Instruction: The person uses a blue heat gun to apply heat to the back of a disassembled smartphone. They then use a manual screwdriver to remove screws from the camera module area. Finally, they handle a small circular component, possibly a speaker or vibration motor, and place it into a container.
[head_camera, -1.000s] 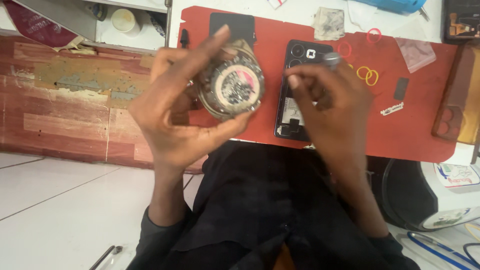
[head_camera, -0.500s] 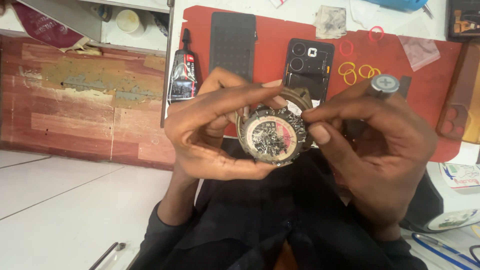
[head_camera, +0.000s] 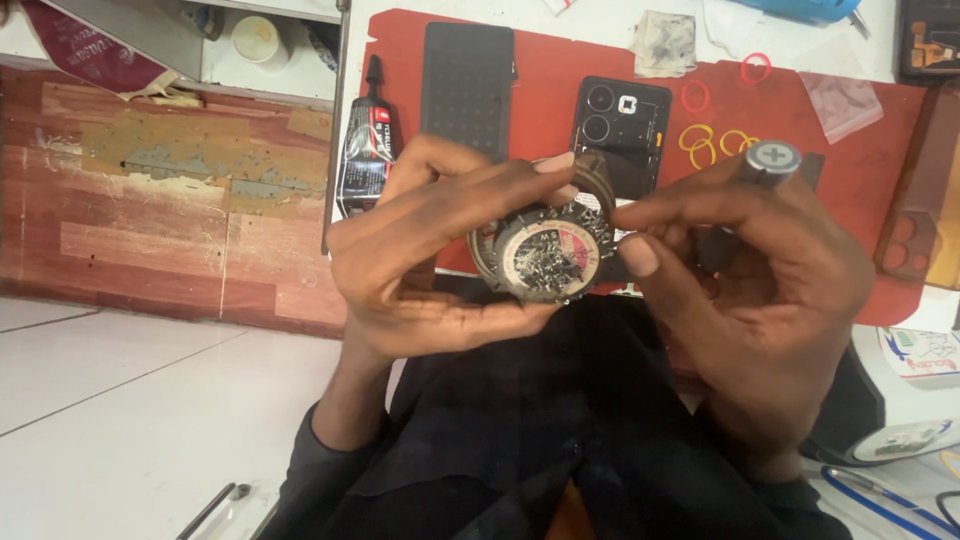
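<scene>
Left hand (head_camera: 430, 260) is cupping a round tin (head_camera: 547, 250) of tiny screws; right hand (head_camera: 760, 290), pinching its rim, is hiding most of a screwdriver (head_camera: 768, 162).

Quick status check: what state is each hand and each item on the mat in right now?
left hand: gripping the round magnetic dish.
round magnetic dish: lifted off the mat, tilted, full of small screws.
right hand: pinching the dish rim, screwdriver tucked in the fingers.
phone: back cover off, lying flat.
glue tube: capped, lying down.
</scene>
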